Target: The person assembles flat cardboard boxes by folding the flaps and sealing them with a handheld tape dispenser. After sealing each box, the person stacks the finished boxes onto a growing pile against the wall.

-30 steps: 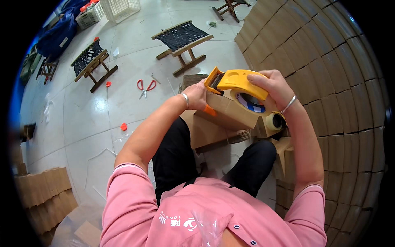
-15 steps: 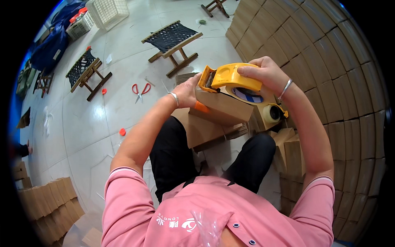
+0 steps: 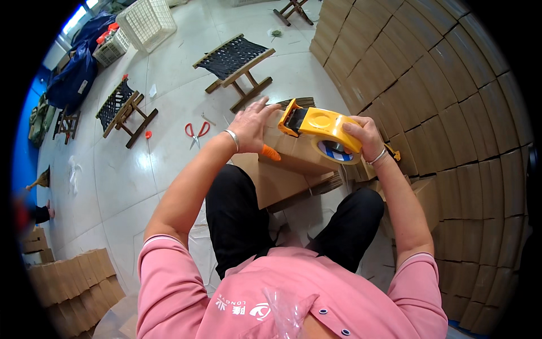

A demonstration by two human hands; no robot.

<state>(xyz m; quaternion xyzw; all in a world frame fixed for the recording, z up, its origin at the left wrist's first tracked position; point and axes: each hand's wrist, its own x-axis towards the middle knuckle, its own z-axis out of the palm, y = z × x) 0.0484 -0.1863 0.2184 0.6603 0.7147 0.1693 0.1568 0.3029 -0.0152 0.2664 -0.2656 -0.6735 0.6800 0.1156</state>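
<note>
Sliding the yellow tape dispenser [image 3: 320,125] along the top of a small cardboard box [image 3: 293,151], the right hand [image 3: 363,135] grips its handle, fingers wrapped round it, while the left hand [image 3: 252,124] lies flat and spread on the box's far left edge, holding it down. Compared with a second ago the dispenser sits lower and flatter on the box and the left hand has shifted from under the box's side to on top of it, so my read is the tape strip is being run across the seam now, mid-pass, not finished. The box rests on the person's lap over the black trousers [image 3: 240,214], with more flattened cardboard [image 3: 271,183] under it and an orange tool tip [image 3: 270,152] poking out by the left wrist. Room: pale tiled floor [image 3: 169,164], red scissors [image 3: 196,131] lying well to the left of the box, two folding stools [image 3: 234,56] with dark woven seats beyond, white plastic baskets [image 3: 145,21] at the top, a tall wall of stacked cardboard boxes [image 3: 446,96] filling the right side, another low stack [image 3: 70,279] at the lower left.
</note>
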